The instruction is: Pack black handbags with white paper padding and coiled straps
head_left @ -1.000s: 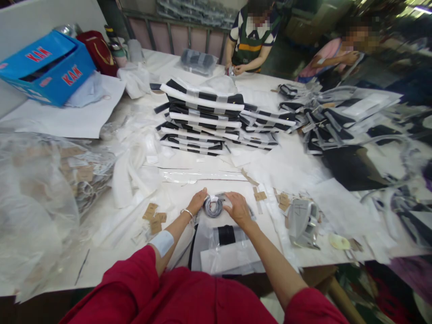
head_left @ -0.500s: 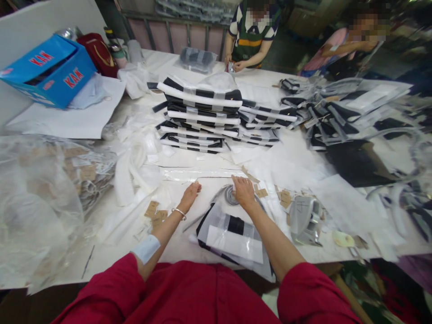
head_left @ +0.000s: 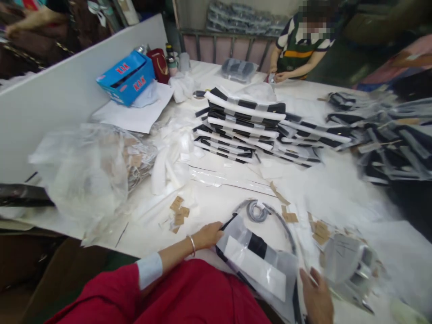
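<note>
A black bag [head_left: 258, 245], wrapped in translucent film with a white sheet [head_left: 256, 269] across its front, lies by the table's near edge. My left hand [head_left: 209, 235] is closed on its upper left corner, fingertips partly hidden. By the bag's right side is my right hand [head_left: 316, 292], fingers apart and slightly bent; whether it touches the bag's edge I cannot tell. A grey wrapped strap [head_left: 257, 211] lies coiled just above the bag, with a further length curving down its right side.
Wrapped black-and-white bags [head_left: 243, 126] are stacked mid-table, more [head_left: 398, 148] at right. Brown tags [head_left: 179, 211], a plastic bag of tags [head_left: 84, 157] and a clear pouch [head_left: 349, 265] lie about. A blue box [head_left: 130, 78] stands back left; a co-worker [head_left: 300, 54] is across the table.
My left hand has moved from the bare table onto the bag's corner. My right hand has left the coiled strap and come down to the bag's right side. The view has swung left.
</note>
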A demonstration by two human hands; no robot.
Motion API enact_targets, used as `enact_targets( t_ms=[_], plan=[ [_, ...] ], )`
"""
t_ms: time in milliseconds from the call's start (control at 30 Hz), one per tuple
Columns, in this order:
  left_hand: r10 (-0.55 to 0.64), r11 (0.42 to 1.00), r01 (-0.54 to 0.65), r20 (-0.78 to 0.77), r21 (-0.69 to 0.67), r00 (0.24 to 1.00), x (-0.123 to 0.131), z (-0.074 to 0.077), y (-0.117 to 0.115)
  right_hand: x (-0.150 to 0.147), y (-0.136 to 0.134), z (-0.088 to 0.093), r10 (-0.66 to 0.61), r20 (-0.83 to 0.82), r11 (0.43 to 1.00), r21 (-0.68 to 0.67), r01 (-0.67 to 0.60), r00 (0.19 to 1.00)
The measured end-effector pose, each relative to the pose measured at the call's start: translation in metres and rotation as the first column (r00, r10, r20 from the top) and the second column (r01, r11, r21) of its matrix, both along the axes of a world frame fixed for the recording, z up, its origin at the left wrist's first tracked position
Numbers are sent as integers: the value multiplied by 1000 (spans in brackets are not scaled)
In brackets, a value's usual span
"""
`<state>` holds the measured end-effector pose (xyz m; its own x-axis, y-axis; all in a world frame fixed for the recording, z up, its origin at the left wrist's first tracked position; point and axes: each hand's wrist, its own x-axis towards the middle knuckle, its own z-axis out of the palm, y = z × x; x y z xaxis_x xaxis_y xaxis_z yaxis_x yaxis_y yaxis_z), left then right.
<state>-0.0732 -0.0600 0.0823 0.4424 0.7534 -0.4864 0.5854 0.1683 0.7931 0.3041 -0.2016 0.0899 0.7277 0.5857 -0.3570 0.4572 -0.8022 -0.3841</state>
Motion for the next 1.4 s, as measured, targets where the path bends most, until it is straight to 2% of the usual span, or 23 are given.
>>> enact_targets(
  t_ms=[100,200,300,433,500,600,733,833,933,1000,1067,1200,1267,1400],
  plan=[
    [-41,999,41,-18,1,999,3,2,-18,4,-9,-14,60,-125,984,-156,-79,990],
    [-4,1000,6,-62,19,998,-17,2,-19,3,5,-20,125,-148,977,-152,-147,981],
    [188,980,-172,-176,104,966,-59,2,-11,4,20,-19,147,-174,979,-118,-169,974],
    [503,864,-444,-342,239,794,-120,-3,-1,3,28,-16,160,-88,981,-92,-168,983],
    [581,814,-508,-377,282,721,-137,-6,2,0,28,-15,186,-57,978,-89,-191,981],
    [612,790,-526,-379,314,694,-142,-12,8,-3,29,-14,222,-38,972,-71,-224,974],
    [614,789,-529,-364,314,700,-127,-19,18,0,28,-14,292,9,955,-53,-291,957],
    [620,784,-555,-346,277,704,-123,-21,27,5,26,-12,332,46,943,-37,-330,942],
    [634,773,-597,-291,213,717,-127,-18,34,6,25,-4,321,72,947,-37,-319,944],
    [648,761,-628,-221,159,729,-131,-12,39,4,28,5,309,106,951,-10,-310,945],
    [660,751,-654,-118,91,742,-132,-2,44,-3,35,16,310,178,942,75,-327,934],
    [652,757,-645,172,-105,738,-121,32,53,-32,57,41,326,300,861,298,-412,897],
    [640,767,-607,311,-205,703,-109,51,57,-53,71,53,335,239,837,369,-405,911],
    [610,791,-504,504,-346,611,-79,85,65,-104,99,77,393,-41,812,485,-325,919]
  ],
)
